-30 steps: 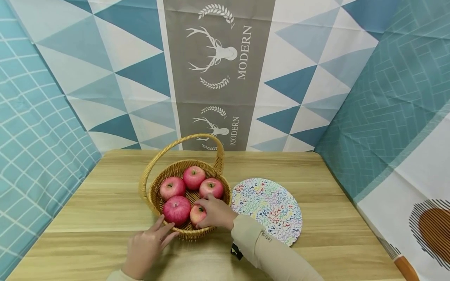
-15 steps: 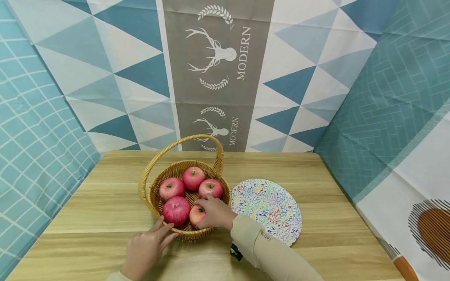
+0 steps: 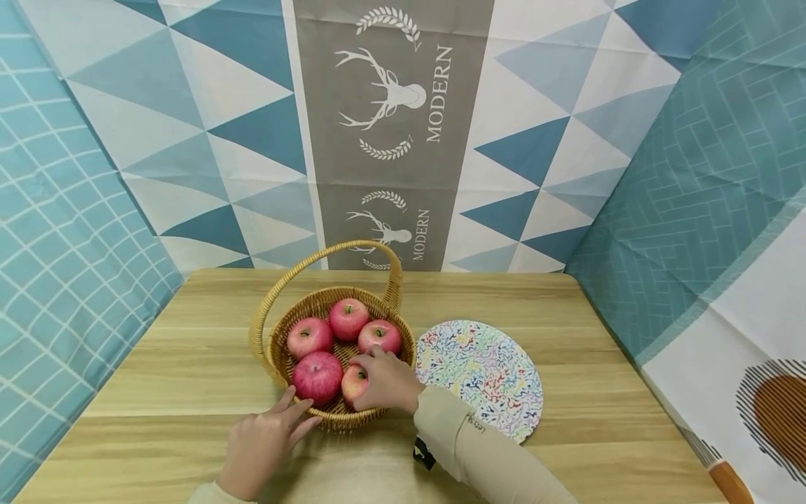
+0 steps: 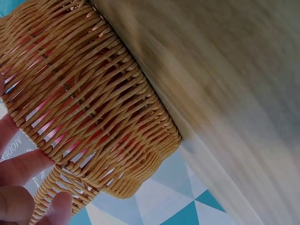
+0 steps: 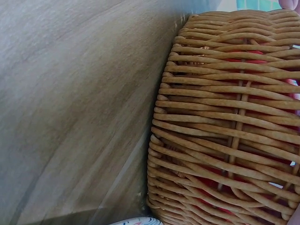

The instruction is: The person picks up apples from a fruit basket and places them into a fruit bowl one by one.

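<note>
In the head view a wicker basket (image 3: 352,418) with a tall arched handle holds several red apples. My right hand (image 3: 393,381) reaches over its near right rim and grips a paler yellow-red apple (image 3: 354,385), thumb on the near side and fingers on the far side. Left of that apple lies a darker red apple (image 3: 317,378). My left hand (image 3: 258,444) holds the basket's near left rim, fingertips over the edge and thumb lower on the outside. The left wrist view shows its fingers (image 4: 26,166) at the rim of the woven wall (image 4: 93,103).
A round mat (image 3: 485,371) with multicoloured squiggles lies right of the basket on the wooden table (image 3: 157,392). A small black object (image 3: 423,453) sits beside the right sleeve. Patterned cloth (image 3: 390,140) hangs behind the table and on both sides.
The view shifts very slightly. Both hands, the basket and the apples keep the same places.
</note>
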Available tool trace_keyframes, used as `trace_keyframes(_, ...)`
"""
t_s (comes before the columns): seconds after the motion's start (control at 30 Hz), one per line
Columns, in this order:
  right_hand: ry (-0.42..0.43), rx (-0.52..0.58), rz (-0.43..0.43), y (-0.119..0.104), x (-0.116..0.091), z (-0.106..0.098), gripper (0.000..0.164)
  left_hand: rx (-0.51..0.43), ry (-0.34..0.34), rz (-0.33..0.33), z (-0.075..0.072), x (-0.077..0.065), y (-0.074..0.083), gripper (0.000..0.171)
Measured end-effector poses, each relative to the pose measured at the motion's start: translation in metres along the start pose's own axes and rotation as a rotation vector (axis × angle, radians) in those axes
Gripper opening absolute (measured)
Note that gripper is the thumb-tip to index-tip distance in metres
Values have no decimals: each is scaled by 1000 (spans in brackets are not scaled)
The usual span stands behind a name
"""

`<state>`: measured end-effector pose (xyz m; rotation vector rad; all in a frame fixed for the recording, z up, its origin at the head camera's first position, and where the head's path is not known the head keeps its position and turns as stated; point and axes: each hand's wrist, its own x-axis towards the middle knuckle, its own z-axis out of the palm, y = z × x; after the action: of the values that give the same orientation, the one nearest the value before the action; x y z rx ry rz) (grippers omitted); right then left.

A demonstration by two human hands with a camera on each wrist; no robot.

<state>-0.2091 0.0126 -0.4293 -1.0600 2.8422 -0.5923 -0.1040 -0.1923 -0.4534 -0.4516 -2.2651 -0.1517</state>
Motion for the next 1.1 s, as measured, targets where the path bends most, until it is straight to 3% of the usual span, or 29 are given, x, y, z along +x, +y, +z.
trace_keyframes(0.73,57,72,6,1,0,-11,64,38,-21,-6,-1,5,-2,73)
trace_keyframes(1.1,118,135,-38,3,-5,-25,57,19,-102,-29,-6,1,0,51)
